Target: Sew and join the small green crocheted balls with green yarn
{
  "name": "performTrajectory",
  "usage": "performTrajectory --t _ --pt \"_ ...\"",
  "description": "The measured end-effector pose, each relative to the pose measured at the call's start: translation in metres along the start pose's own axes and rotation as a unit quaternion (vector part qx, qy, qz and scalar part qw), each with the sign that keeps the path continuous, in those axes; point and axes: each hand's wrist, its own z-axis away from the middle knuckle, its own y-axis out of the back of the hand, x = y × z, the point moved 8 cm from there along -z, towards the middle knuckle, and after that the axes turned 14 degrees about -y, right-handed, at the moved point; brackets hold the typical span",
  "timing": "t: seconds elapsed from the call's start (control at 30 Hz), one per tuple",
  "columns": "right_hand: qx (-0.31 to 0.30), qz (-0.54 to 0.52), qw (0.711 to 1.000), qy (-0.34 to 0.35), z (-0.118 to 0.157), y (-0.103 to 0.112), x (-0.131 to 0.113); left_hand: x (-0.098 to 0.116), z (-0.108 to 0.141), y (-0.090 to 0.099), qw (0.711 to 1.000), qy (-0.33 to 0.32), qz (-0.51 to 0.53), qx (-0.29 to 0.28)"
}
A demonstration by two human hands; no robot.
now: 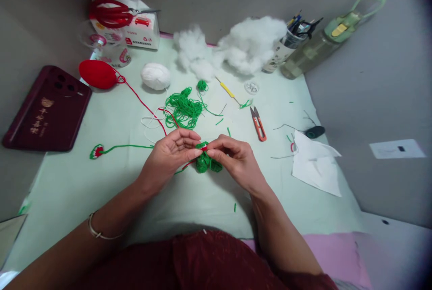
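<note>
Between my two hands is a small green crocheted piece [202, 164] with a red and white part at its top. My left hand [173, 150] pinches its upper left side with thumb and fingers. From the right, my right hand [232, 157] pinches the same piece near the red part, so fingertips hide some of it. Just beyond my hands lies a loose tangle of green yarn [184, 107]. A small crocheted red, white and green piece [96, 151] lies to the left, with a green strand running from it toward my left wrist.
Orange thread snips [258, 125] and a yellow crochet hook [227, 89] lie beyond my right hand. Farther back are red yarn [97, 74], a white yarn ball [155, 76], white stuffing [253, 44], a pen cup [286, 49] and a bottle [307, 53]. White paper [315, 164] lies right.
</note>
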Motion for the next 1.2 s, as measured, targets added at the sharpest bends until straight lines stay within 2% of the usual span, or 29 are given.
performTrajectory --t 0.23,0.33,0.43,0.53,0.63,0.73,0.83,0.9,0.97,1.13,1.2 --pt "-0.007 -0.041 0.997 -0.065 -0.005 -0.007 0.015 0.001 0.003 0.003 0.999 -0.017 -0.009 0.043" --pt "-0.027 -0.068 0.995 -0.062 -0.004 -0.013 0.015 0.001 0.001 0.001 0.999 -0.026 -0.015 0.033" --pt "-0.057 -0.089 0.992 -0.065 -0.002 -0.017 0.014 -0.003 0.0 -0.003 1.0 -0.008 -0.002 0.016" --pt "-0.006 -0.055 0.996 -0.067 -0.001 -0.005 0.011 -0.009 0.0 -0.006 1.0 0.021 0.014 0.007" --pt "0.042 -0.007 0.998 -0.056 -0.001 0.006 0.005 -0.013 0.002 -0.012 0.998 0.042 0.025 -0.03" --pt "-0.007 -0.026 0.996 -0.082 -0.002 0.003 0.008 -0.016 0.003 -0.018 0.995 0.06 0.039 -0.068" --pt "-0.069 -0.087 0.984 -0.143 -0.003 -0.003 0.018 -0.016 0.004 -0.02 0.994 0.062 0.04 -0.077" --pt "-0.084 -0.106 0.979 -0.154 -0.004 -0.005 0.021 -0.015 0.004 -0.02 0.995 0.058 0.041 -0.076" --pt "-0.067 -0.12 0.98 -0.142 -0.006 -0.003 0.021 -0.015 0.004 -0.021 0.994 0.058 0.05 -0.075" --pt "0.041 -0.221 0.968 -0.107 -0.013 0.017 0.025 -0.014 0.008 -0.026 0.99 0.085 0.063 -0.091" --pt "0.035 -0.261 0.958 -0.111 -0.015 0.017 0.026 -0.014 0.009 -0.027 0.989 0.093 0.07 -0.09"
